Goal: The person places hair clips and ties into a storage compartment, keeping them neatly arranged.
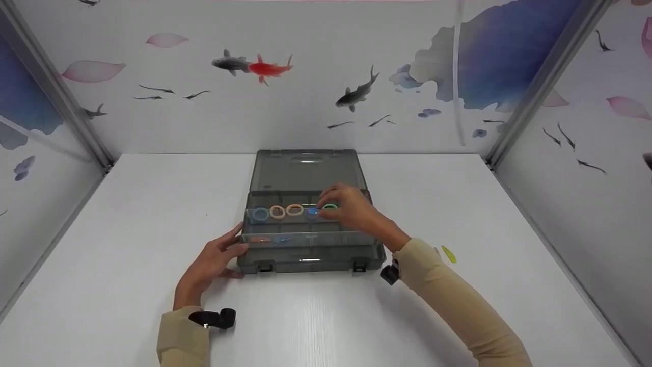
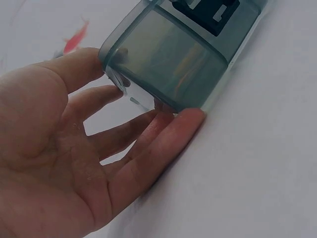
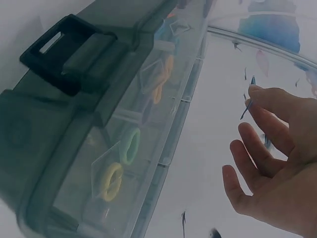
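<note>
A grey translucent case (image 1: 310,261) lies on the white table with its lid (image 1: 305,173) laid back. My left hand (image 1: 211,260) rests its spread fingers against the case's left end; in the left wrist view they touch the corner and lower edge. Over the case's right half, my right hand (image 1: 351,208) pinches a small blue hair clip (image 3: 244,112) between thumb and forefinger, the other fingers loosely bent. A row of rings like hair ties lies below it, among them a blue ring (image 1: 261,214), a peach ring (image 1: 295,209) and a yellow ring (image 3: 112,182).
In the front compartment lie an orange piece (image 1: 261,239) and a blue piece (image 1: 281,239). A yellow-green clip (image 1: 449,254) lies on the table right of the case, near my right sleeve (image 1: 448,285). A printed wall (image 1: 305,112) stands behind the case.
</note>
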Available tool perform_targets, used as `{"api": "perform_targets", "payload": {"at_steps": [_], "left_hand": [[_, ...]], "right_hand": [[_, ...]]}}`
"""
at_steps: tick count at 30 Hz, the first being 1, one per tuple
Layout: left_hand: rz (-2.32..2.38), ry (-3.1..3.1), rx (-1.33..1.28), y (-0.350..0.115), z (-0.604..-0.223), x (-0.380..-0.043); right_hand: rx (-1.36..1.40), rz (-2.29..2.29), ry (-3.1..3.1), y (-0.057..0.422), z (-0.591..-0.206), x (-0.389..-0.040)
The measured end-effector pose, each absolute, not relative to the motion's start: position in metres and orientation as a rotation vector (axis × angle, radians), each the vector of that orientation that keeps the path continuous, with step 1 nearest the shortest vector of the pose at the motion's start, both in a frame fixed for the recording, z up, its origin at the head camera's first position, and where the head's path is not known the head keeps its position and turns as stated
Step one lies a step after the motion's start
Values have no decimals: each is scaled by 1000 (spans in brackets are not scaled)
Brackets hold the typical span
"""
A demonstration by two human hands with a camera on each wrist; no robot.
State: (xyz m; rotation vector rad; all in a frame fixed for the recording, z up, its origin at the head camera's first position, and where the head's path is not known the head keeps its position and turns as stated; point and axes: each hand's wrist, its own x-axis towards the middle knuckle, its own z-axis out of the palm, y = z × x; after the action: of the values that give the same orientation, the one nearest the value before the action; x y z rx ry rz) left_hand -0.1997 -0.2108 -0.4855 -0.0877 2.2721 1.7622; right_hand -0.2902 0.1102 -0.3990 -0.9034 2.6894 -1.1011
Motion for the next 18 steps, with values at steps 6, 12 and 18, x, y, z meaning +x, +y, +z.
{"api": "perform_targets", "payload": {"at_steps": [6, 12, 18], "left_hand": [[1767, 2270, -95, -211, -487, -199], [1768, 2274, -99, -211, -489, -199], [1773, 2292, -56, -212, -487, -199]], "right_hand": [[-847, -1083, 2643, 93, -403, -292], [-860, -1011, 2692, 77, -416, -294], [-824, -868, 2784, 69, -425, -290]]}}
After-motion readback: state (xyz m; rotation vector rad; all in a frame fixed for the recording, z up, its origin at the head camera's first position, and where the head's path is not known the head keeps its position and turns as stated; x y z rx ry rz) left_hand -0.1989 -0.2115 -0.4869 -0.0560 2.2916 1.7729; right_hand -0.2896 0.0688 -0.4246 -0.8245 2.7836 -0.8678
